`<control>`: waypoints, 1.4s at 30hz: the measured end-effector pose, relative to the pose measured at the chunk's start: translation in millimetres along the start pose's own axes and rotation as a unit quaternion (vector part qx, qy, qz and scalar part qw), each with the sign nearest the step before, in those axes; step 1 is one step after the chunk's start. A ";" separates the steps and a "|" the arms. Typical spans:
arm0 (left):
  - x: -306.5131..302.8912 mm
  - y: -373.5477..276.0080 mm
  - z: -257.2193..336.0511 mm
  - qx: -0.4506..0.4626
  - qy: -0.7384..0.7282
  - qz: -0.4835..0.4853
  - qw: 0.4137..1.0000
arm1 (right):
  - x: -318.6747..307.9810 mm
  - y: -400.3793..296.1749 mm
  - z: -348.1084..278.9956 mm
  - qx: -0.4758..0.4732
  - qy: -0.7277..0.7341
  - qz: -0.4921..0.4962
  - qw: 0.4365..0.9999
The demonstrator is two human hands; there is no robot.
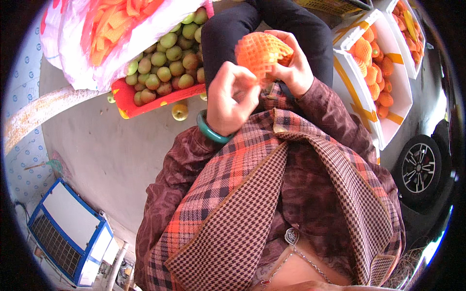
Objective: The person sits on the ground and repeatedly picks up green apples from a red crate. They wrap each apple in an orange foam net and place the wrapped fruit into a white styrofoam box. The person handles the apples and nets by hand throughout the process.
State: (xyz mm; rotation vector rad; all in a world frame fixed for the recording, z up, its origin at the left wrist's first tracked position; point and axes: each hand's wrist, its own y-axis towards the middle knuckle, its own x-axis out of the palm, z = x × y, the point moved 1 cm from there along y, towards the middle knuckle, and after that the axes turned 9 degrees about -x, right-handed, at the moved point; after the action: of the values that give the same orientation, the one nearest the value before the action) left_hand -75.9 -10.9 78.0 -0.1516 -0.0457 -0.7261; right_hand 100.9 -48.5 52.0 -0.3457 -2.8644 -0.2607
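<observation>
Over my lap, my right hand [294,67] holds an orange foam fruit net [256,54] that bulges round, with whatever is inside it hidden. Thumb and curled fingers of my left hand [233,100] meet at the net's lower left edge and seem to pinch it; motion blurs this spot. Left of my knees, a red crate [160,100] holds many green-brown round fruits [164,74]. A white plastic bag [72,62] lies over its far side, filled with flat orange foam nets [109,32].
Right of me, a white foam box [398,109] with yellow tape holds netted fruits [372,72]; another such box [414,60] stands beyond. One loose fruit [180,112] lies by the crate. A worn pole [47,112], a blue-framed case [69,232] and a car wheel [418,169] are around.
</observation>
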 end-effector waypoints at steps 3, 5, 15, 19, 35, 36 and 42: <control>-1.0 3.3 1.8 0.154 0.114 0.026 0.981 | 0.2 -3.3 -6.9 0.035 0.025 0.008 0.999; -2.2 18.4 -6.0 0.113 -0.008 0.130 0.985 | 3.2 -4.9 -12.1 0.008 0.063 -0.030 0.998; 14.2 61.6 -24.8 0.032 -0.181 0.194 0.964 | 1.3 -7.4 -1.1 0.068 0.087 0.124 0.986; 32.4 61.4 -22.8 0.114 -0.017 0.135 0.984 | 15.5 -2.9 22.6 0.109 0.212 0.175 0.955; 22.3 88.9 -36.2 -0.142 -0.449 0.100 0.876 | -8.0 -0.5 6.6 0.064 0.030 0.214 0.974; 23.6 87.6 -35.5 -0.162 -0.471 0.095 0.862 | -5.7 1.5 1.9 -0.011 -0.048 0.218 0.975; 43.4 72.5 -27.7 -0.214 -0.507 -0.047 0.833 | -8.0 14.2 -13.1 -0.217 -0.380 0.119 0.891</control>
State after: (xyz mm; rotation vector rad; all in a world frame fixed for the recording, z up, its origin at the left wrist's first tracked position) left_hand 4.3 9.8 45.9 -0.9684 -0.9211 -0.6748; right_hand 114.9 -39.3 64.5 -1.0912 -3.4263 -0.8991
